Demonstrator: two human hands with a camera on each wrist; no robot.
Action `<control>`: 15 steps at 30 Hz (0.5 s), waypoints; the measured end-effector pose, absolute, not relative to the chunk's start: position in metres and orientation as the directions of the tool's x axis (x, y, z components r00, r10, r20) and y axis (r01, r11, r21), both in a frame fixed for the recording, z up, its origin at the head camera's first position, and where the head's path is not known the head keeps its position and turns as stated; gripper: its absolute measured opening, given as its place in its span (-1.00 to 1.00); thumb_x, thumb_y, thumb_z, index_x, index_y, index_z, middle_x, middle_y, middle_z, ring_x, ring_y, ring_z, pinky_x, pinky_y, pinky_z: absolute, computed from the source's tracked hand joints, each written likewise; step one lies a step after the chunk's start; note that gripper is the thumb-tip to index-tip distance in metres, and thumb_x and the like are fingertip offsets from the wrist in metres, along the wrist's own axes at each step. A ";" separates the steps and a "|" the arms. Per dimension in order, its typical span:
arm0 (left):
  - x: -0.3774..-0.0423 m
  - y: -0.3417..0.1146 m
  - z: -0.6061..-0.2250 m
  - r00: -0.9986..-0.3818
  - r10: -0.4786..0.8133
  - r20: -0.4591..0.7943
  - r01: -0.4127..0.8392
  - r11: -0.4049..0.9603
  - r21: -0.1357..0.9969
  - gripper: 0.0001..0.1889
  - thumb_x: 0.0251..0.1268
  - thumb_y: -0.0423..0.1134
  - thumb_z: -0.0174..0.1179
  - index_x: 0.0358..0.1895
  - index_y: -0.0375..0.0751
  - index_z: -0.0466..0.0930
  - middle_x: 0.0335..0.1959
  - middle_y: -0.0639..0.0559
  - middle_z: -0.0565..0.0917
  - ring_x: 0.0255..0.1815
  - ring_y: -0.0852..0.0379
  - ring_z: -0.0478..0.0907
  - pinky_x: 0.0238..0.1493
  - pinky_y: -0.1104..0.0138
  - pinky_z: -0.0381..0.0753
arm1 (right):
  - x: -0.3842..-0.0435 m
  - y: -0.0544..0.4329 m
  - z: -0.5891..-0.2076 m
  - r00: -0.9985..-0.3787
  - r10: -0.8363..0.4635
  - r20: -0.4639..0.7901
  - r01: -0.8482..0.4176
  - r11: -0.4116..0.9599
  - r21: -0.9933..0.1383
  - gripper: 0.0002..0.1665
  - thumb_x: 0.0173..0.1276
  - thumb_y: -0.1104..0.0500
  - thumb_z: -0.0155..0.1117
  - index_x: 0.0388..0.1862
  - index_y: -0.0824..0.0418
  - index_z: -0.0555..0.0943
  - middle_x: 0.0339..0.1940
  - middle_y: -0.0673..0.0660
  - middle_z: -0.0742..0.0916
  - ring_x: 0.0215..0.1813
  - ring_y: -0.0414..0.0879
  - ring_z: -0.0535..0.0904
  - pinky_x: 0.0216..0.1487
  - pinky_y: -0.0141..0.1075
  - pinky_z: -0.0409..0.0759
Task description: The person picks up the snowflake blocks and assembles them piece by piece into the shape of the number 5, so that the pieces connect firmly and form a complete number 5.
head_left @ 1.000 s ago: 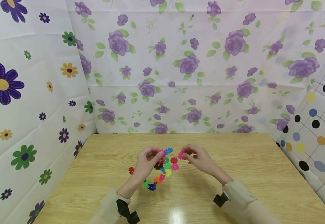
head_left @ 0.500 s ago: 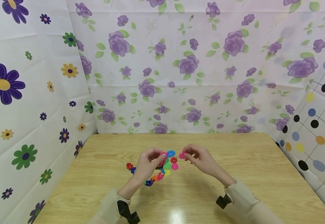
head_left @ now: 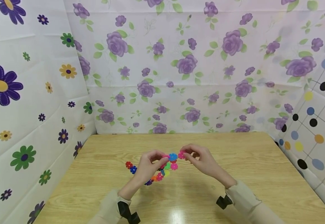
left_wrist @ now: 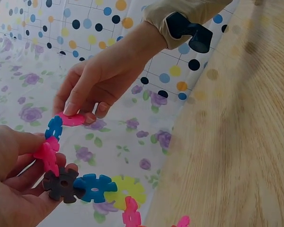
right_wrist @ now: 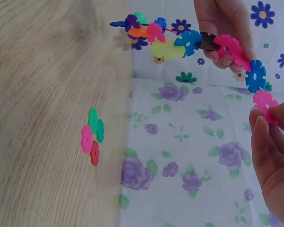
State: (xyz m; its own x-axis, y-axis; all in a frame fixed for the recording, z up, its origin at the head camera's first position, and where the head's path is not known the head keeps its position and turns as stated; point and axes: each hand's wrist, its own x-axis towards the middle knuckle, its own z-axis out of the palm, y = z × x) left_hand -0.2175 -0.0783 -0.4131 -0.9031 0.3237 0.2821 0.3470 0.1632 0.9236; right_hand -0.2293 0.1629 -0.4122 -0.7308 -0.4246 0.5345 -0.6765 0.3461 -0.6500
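My left hand (head_left: 148, 166) pinches pink flower-shaped plastic discs (right_wrist: 228, 47) within a chain of interlocked discs. Beyond its fingertips a blue disc (head_left: 173, 156) ends the chain. The other way run a black disc (left_wrist: 64, 184), another blue one (left_wrist: 95, 188), a yellow one (left_wrist: 128, 193) and several more, hanging above the table. Between thumb and fingers my right hand (head_left: 201, 158) holds a single pink disc (right_wrist: 264, 105). Its edge is right at the blue end disc; whether their slots engage, I cannot tell.
On the wooden table (head_left: 235, 186) lie loose discs: a green (right_wrist: 93, 118), a teal (right_wrist: 100, 130), a pink (right_wrist: 86, 138) and a red one (right_wrist: 94, 153). Flowered cloth (head_left: 187, 65) hangs behind the table, with patterned cloth at both sides.
My left hand has moved slightly right and turned the chain, bringing the blue end disc toward the pink disc. The gap between them has narrowed. The right hand has barely moved.
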 end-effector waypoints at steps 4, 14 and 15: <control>-0.217 -0.078 -0.413 -0.900 0.336 0.279 0.347 0.161 0.924 -0.81 0.35 -0.17 0.21 -0.18 -0.24 0.66 -0.22 -0.20 0.68 -0.31 0.17 0.64 -0.25 0.40 0.69 | -0.230 0.162 -0.413 -0.690 -0.441 0.575 -0.720 0.330 -0.611 -0.79 0.37 0.34 0.21 -0.07 0.15 0.64 -0.26 0.07 0.74 -0.39 -0.26 0.59 -0.46 -0.39 0.58; -0.214 -0.074 -0.413 -0.890 0.310 0.336 0.387 0.119 0.915 -0.83 0.36 -0.25 0.18 -0.29 -0.31 0.62 -0.30 -0.25 0.68 -0.38 0.21 0.61 -0.32 0.42 0.66 | -0.227 0.157 -0.415 -0.669 -0.415 0.617 -0.736 0.252 -0.628 -0.83 0.34 0.31 0.24 -0.14 0.13 0.67 -0.32 0.05 0.75 -0.42 -0.30 0.62 -0.50 -0.37 0.62; -0.213 -0.073 -0.413 -0.888 0.307 0.341 0.391 0.117 0.913 -0.84 0.36 -0.25 0.18 -0.30 -0.31 0.61 -0.30 -0.26 0.68 -0.38 0.21 0.61 -0.32 0.43 0.65 | -0.226 0.156 -0.415 -0.675 -0.405 0.616 -0.731 0.255 -0.633 -0.84 0.33 0.32 0.25 -0.17 0.13 0.68 -0.35 0.05 0.75 -0.44 -0.31 0.61 -0.51 -0.37 0.62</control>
